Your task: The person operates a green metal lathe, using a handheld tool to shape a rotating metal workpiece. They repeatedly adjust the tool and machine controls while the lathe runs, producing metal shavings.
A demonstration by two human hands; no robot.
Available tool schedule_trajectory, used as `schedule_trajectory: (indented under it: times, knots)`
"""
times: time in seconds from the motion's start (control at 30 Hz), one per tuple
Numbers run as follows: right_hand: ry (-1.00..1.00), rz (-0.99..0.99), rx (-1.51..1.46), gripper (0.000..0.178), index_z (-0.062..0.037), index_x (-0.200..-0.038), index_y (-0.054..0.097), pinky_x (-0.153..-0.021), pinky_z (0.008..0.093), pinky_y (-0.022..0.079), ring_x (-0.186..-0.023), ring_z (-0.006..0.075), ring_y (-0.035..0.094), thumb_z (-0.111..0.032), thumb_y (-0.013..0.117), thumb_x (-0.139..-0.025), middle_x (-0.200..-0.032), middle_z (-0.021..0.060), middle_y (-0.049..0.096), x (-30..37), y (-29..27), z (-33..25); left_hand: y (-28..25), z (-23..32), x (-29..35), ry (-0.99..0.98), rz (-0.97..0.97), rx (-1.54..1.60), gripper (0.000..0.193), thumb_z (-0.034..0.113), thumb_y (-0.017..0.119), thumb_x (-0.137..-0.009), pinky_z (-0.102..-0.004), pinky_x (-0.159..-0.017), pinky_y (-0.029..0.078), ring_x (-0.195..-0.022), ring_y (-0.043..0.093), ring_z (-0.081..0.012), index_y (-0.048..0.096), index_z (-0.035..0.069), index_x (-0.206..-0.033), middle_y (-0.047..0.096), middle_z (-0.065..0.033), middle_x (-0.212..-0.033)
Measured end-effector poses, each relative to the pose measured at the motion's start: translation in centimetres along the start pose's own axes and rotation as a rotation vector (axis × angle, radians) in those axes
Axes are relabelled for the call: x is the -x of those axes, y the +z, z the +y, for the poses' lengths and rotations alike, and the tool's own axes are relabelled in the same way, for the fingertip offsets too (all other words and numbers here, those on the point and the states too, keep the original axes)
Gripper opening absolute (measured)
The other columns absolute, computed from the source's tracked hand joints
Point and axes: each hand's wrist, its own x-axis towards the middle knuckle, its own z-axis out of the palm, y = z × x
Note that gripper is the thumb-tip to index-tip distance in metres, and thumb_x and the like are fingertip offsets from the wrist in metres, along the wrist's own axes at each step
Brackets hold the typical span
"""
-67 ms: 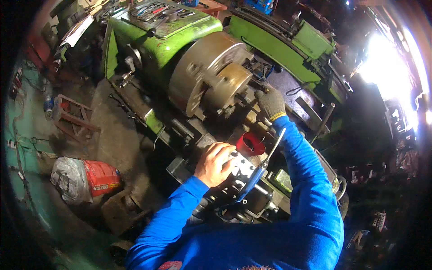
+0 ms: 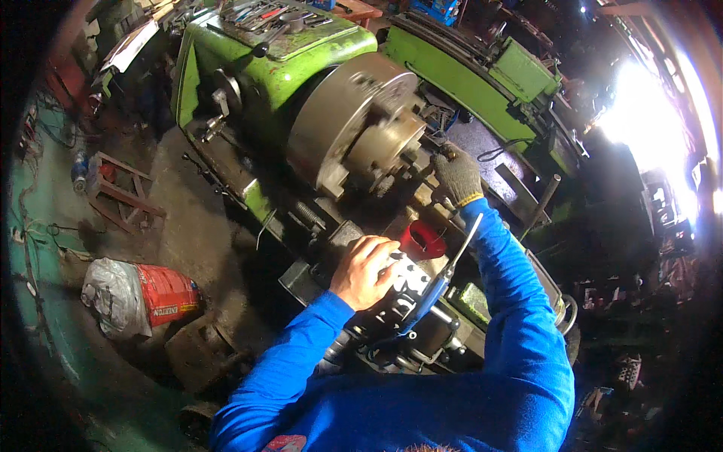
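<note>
My bare left hand (image 2: 367,273) lies bent over the edge of a white machine part with dark spots (image 2: 410,280), its fingers together and its thumb on the near side. My right hand (image 2: 458,175), in a grey knit glove with a yellow cuff, is closed beside the workpiece; what its fingers hold is too dark to make out. The lathe chuck (image 2: 339,124) carries a thick, brassy, round workpiece (image 2: 388,143), both smeared by motion. Between my hands sits a red cup (image 2: 422,241). A blue-handled tool (image 2: 428,301) with a thin pale shaft leans beside my left hand.
Several hand tools lie on the green headstock (image 2: 309,41). Beyond the chuck stands another green machine (image 2: 452,71). On the floor at left are a red and white sack (image 2: 167,294) and a rusty metal frame (image 2: 124,192). An upright rod (image 2: 544,200) rises right of my glove.
The chuck's jaws have turned to another position, with the chuck less blurred now. My gloved right hand sits slightly lower and further right in the picture. My left hand stays on the spotted part.
</note>
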Motion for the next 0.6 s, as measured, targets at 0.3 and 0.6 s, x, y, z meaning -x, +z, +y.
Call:
schedule_trajectory:
  times: [0.3, 0.6]
  knots:
    - [-0.447, -0.357, 0.337, 0.019, -0.0071, -0.101, 0.078, -0.077, 0.0476, 0.057, -0.085, 0.0402, 0.070, -0.017, 0.075, -0.085, -0.092, 0.0164, 0.073, 4.1, -4.3, -3.7, 1.0, -1.4, 0.1, 0.029, 0.069, 0.042, 0.032, 0.021, 0.074, -0.096, -0.0479, -0.105, 0.051, -0.116, 0.064, -0.0357, 0.071, 0.003, -0.122, 0.070, -0.0160, -0.120]
    - [-0.781, -0.302, 0.616, 0.016, -0.0130, -0.097, 0.079, -0.068, 0.0533, 0.053, -0.081, 0.0389, 0.069, -0.024, 0.073, -0.086, -0.084, 0.0146, 0.070, 5.0, 0.5, -4.2, 0.7, -1.4, 0.6, 0.071, 0.082, 0.059, 0.026, 0.019, 0.074, -0.095, -0.0482, -0.106, 0.050, -0.118, 0.063, -0.0344, 0.073, 0.004, -0.116, 0.072, -0.0139, -0.117]
